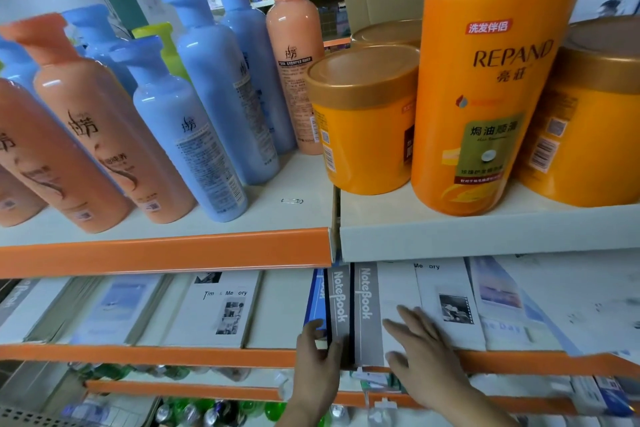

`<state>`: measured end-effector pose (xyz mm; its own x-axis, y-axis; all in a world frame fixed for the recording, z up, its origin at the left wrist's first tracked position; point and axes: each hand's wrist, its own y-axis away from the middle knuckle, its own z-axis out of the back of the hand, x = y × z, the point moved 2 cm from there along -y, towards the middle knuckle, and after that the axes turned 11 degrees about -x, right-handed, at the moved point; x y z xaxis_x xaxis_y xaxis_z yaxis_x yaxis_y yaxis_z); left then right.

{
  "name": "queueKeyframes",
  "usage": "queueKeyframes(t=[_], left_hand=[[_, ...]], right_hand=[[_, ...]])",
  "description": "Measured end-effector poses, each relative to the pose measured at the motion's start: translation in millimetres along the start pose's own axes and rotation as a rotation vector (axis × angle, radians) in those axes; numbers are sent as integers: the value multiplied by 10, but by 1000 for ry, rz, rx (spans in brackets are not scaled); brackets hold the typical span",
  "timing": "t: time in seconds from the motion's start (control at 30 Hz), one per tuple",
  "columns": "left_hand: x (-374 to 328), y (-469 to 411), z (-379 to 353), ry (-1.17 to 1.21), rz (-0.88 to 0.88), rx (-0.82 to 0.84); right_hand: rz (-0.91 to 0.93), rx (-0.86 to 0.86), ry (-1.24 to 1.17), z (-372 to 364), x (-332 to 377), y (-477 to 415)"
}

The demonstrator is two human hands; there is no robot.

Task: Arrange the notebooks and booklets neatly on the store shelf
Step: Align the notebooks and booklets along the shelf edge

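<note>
Left hand [317,355] and right hand [420,354] hide grey notebooks' [364,295] lower edges.

Narrow gap between notebooks [365,305] and upper shelf [166,250] overhead

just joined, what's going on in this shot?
A person is tidying notebooks on a store shelf. The left hand grips the front edge of a grey notebook in the middle of the row. The right hand lies flat, fingers straight, on the white notebook beside it. More booklets lie in overlapping rows on both sides, and those on the right are more askew. Shampoo bottles stand on the shelf above.
</note>
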<state>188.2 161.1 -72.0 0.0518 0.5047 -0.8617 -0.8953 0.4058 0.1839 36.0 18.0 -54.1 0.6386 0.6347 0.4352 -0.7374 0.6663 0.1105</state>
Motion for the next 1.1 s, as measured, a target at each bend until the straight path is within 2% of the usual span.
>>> queueKeyframes(t=[0.2, 0.37, 0.47, 0.57, 0.63, 0.7, 0.8, 0.9, 1.1], left_hand=[[-45, 58, -110, 48, 60, 33], [-23, 126, -56, 139, 143, 35], [-41, 184, 8, 141, 144, 38], [-65, 269, 112, 149, 107, 7], [-104, 299, 216, 157, 74, -37], [-133, 300, 346, 174, 44, -50], [-168, 276, 551, 205, 1, -40], [-198, 274, 781, 232, -71, -44], [133, 117, 1453, 300, -50, -140]], right_hand=[[76, 63, -124, -20, 84, 61], [-130, -102, -168, 64, -24, 96], [-315, -104, -255, 80, -37, 79], [-363, -67, -317, 33, 32, 65], [-385, -83, -450, 17, 104, 68], [-362, -108, -612, -1, 183, 59], [-307, -146, -695, -26, 320, 36], [-262, -200, -754, -20, 569, 6], [-206, -200, -798, -217, 1302, -15]])
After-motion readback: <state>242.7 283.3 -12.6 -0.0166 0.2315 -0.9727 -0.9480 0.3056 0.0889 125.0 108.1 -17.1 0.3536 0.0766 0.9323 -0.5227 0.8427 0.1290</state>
